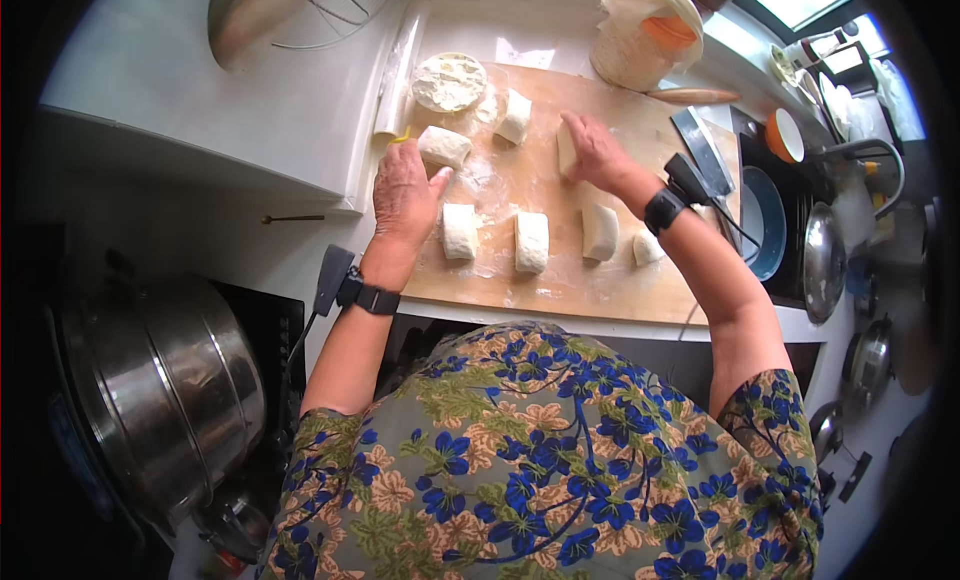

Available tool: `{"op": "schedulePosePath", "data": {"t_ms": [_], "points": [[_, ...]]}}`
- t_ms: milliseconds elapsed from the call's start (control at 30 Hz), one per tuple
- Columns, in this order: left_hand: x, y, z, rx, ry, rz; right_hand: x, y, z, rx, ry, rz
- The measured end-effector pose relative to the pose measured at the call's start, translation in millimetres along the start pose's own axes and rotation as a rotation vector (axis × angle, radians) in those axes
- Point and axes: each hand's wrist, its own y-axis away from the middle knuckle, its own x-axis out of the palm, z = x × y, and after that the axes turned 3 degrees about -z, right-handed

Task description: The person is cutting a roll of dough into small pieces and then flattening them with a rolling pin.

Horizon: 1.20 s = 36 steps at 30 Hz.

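Note:
Several floured pieces of dough lie on a wooden board. One (445,146) is beside my left hand (407,186), whose thumb stands apart from the fingers; whether it touches this piece or the yellow item (403,138) at its fingertips is unclear. My right hand (595,151) rests against another dough piece (566,151), partly hidden behind the fingers. A further piece (514,117) stands between the hands, towards the back. Nearer me are a row of pieces: left (459,232), middle (532,241), right (601,232) and a small end piece (648,247).
A bowl of flour (449,82) sits at the wooden board's (555,298) back left, beside a roll of plastic film (403,69). A cleaver (703,151) lies at the right. Behind stands a flour bag (634,51); a large steel steamer (172,392) is at lower left.

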Motion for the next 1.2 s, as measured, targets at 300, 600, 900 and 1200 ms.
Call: {"op": "schedulePosePath", "data": {"t_ms": [300,600,900,1200], "points": [[15,46,-10,0.478,0.049,0.298,9,-28,37,0.288,-0.065,-0.186],[40,47,-12,0.256,0.076,0.035,19,87,97,-0.227,0.002,0.051],[57,30,-8,0.094,0.074,-0.218,52,31,107,0.028,-0.218,-0.240],[49,54,0,0.130,0.070,-0.260,10,105,75,0.005,0.240,-0.106]]}}
